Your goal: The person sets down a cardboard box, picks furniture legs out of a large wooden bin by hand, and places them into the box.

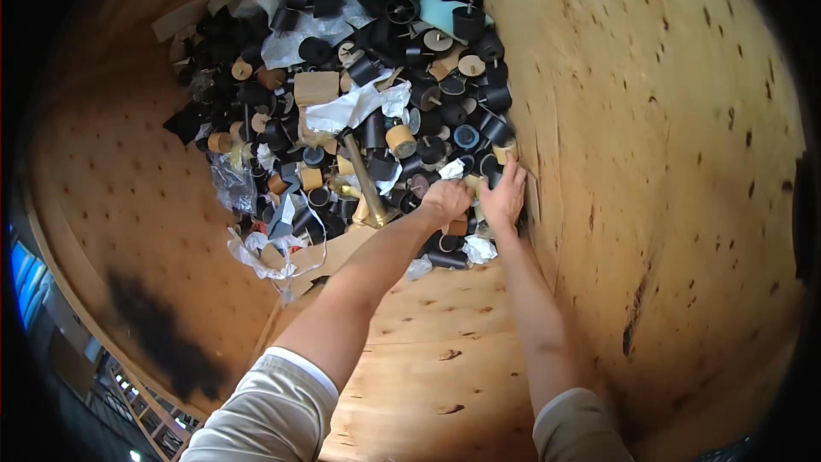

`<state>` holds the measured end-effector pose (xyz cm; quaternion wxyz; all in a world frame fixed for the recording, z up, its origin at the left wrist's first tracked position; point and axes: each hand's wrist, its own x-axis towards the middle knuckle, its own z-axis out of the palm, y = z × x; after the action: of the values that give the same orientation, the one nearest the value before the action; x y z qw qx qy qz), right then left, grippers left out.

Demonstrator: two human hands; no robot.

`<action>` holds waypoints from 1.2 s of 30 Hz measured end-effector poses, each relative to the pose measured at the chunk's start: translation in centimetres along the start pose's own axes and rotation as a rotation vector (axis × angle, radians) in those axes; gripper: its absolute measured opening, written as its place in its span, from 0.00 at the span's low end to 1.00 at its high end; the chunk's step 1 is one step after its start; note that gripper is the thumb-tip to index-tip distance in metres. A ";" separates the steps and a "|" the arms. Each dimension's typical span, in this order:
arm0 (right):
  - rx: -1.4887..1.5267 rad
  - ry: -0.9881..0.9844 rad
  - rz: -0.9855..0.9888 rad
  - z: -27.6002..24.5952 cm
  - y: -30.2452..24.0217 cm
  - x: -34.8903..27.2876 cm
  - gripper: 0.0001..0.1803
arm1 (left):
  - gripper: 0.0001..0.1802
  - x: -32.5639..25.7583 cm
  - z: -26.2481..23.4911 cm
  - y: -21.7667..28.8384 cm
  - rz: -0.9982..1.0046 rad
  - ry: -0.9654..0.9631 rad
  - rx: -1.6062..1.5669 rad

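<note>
Both of my hands reach into the right front part of a heap of mostly black cylindrical pieces, many with thin metal studs. My left hand [448, 198] is closed, its fingers curled down among the pieces; whatever they hold is hidden. Close beside it, my right hand [505, 197] has its thumb apart from its stretched fingers. Those fingertips reach to a tan cylinder [505, 153] by the right wall. Crumpled white paper [451, 169] lies just beyond my left hand. Another white scrap [479, 248] and a black cylinder [448, 258] lie at the heap's near edge.
Plywood walls enclose the heap, with the right wall [650, 162] close to my right forearm. A brass-coloured rod [365, 175] slants across the pieces left of my hands. Cardboard [333, 255], clear plastic [233, 181] and white strapping [318, 235] lie among them.
</note>
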<state>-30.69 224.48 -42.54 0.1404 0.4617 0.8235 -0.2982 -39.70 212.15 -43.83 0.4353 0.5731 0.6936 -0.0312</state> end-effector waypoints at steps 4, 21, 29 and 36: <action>-0.028 0.089 -0.026 -2.8 -3.5 2.3 0.48 | 0.34 -3.4 -7.5 -0.6 -0.112 0.138 -0.413; -0.210 -0.306 0.096 -4.8 -6.3 8.6 0.35 | 0.17 -3.3 -15.1 -20.9 -0.711 0.793 -0.461; -0.069 -0.085 -0.111 -4.1 -6.4 5.0 0.26 | 0.37 2.5 -21.8 -19.0 -0.525 0.722 -0.167; -0.105 -0.025 -0.257 -10.4 -19.1 15.0 0.40 | 0.38 6.9 -25.1 -21.2 -0.583 0.463 -0.110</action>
<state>-54.43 233.51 -35.12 0.1351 0.3406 0.8886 -0.2759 -71.15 223.78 -42.37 0.2702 0.3192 0.9083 0.0139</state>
